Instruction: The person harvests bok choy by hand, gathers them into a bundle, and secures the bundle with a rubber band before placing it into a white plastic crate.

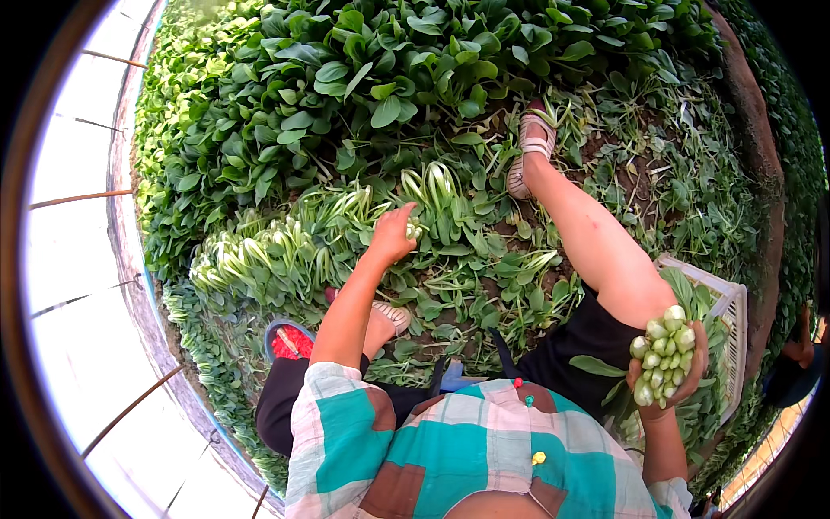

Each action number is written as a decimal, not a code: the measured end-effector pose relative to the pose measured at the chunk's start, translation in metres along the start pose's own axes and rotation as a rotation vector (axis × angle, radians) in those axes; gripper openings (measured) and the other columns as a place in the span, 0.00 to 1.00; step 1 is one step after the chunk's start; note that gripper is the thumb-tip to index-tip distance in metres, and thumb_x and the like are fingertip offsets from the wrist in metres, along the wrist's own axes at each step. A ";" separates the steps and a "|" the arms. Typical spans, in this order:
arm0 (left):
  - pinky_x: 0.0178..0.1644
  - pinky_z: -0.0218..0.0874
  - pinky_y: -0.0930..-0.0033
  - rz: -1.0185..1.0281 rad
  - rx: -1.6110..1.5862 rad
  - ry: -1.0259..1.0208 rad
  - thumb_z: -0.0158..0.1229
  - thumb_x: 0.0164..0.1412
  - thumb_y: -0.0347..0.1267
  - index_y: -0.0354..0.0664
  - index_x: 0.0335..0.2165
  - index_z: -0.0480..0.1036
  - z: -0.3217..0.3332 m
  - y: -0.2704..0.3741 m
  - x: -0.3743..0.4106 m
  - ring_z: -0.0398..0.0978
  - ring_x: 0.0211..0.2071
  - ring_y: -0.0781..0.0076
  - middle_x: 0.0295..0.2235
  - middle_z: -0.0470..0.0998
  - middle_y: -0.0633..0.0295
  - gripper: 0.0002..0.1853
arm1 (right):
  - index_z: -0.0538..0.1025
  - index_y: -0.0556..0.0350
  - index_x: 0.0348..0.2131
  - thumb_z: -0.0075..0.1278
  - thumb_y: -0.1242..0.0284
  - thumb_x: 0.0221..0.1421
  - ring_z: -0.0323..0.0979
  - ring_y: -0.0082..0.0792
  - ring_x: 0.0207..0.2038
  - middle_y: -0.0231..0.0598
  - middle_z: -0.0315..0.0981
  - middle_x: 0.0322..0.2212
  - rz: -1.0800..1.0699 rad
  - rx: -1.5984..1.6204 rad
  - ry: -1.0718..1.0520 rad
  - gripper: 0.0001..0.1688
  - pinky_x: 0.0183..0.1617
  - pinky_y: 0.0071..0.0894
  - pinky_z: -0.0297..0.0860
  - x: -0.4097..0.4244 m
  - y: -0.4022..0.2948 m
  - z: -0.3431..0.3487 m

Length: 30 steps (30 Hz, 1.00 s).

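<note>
My right hand (697,370) holds a thick bunch of bok choy (663,357), its pale cut stem ends facing up and its leaves hanging below. In the middle of the view my left hand (391,235) is closed around the pale stem ends of a few bok choy (413,229), its index finger stretched out; the leaves below are partly hidden by the hand. Just beyond it lies a loose bundle of bok choy (436,188) with white stems up. A row of cut bok choy (272,250) runs off to the left of this hand.
Uncut leafy greens (389,58) stand densely ahead. A white plastic crate (734,337) with greens is beside my right leg (603,240). A blue-grey container (272,334) with red material sits at left. Plastic sheeting (71,259) borders the bed. Another person (794,370) is at far right.
</note>
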State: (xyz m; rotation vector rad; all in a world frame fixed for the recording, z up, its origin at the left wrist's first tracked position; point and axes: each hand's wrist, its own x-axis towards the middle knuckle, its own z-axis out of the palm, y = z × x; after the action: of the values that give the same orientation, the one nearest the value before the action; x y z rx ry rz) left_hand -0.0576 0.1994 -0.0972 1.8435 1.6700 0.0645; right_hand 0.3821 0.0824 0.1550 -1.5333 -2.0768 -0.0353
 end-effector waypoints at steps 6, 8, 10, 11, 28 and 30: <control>0.52 0.55 0.57 -0.032 0.272 -0.033 0.59 0.36 0.27 0.40 0.42 0.68 0.016 0.017 -0.009 0.67 0.44 0.53 0.40 0.70 0.52 0.27 | 0.50 0.61 0.56 0.59 0.61 0.48 0.62 0.55 0.52 0.60 0.57 0.51 0.003 0.017 0.023 0.47 0.54 0.51 0.61 0.000 -0.003 0.000; 0.53 0.54 0.56 -0.017 0.145 -0.070 0.59 0.37 0.28 0.41 0.40 0.68 0.005 0.020 -0.015 0.68 0.43 0.54 0.39 0.70 0.52 0.25 | 0.51 0.59 0.56 0.59 0.61 0.47 0.62 0.55 0.52 0.59 0.57 0.51 0.007 0.032 0.041 0.46 0.54 0.51 0.61 0.000 -0.003 0.000; 0.55 0.54 0.59 0.005 0.075 -0.086 0.58 0.39 0.27 0.40 0.42 0.67 -0.010 0.013 -0.027 0.69 0.43 0.57 0.40 0.70 0.54 0.26 | 0.52 0.59 0.55 0.61 0.62 0.45 0.62 0.55 0.51 0.59 0.58 0.52 0.007 0.016 0.032 0.47 0.54 0.51 0.61 0.000 -0.002 0.000; 0.55 0.55 0.61 -0.006 -0.106 -0.072 0.58 0.39 0.27 0.40 0.44 0.66 -0.016 0.010 -0.039 0.69 0.44 0.58 0.40 0.70 0.54 0.27 | 0.52 0.59 0.55 0.61 0.62 0.45 0.62 0.55 0.51 0.59 0.58 0.52 0.010 0.024 0.032 0.47 0.54 0.51 0.61 0.001 -0.004 0.000; 0.56 0.57 0.67 0.592 -0.865 -0.046 0.51 0.41 0.16 0.42 0.54 0.58 -0.132 0.273 -0.116 0.64 0.53 0.67 0.54 0.61 0.58 0.37 | 0.67 0.52 0.48 0.49 0.76 0.44 0.62 0.43 0.52 0.40 0.57 0.56 -0.409 0.105 -0.296 0.28 0.55 0.44 0.60 0.037 -0.046 -0.026; 0.58 0.53 0.67 0.586 -1.043 -0.118 0.54 0.42 0.18 0.41 0.56 0.56 -0.123 0.288 -0.119 0.62 0.55 0.68 0.56 0.59 0.59 0.38 | 0.68 0.52 0.48 0.48 0.74 0.45 0.62 0.40 0.52 0.38 0.54 0.58 -0.460 0.144 -0.282 0.26 0.56 0.42 0.59 0.038 -0.047 -0.023</control>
State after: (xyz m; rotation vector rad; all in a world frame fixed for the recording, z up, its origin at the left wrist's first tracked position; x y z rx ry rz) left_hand 0.1172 0.1465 0.1835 1.3655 0.6874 0.8714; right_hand 0.3421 0.0916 0.2048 -0.9955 -2.5561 0.1661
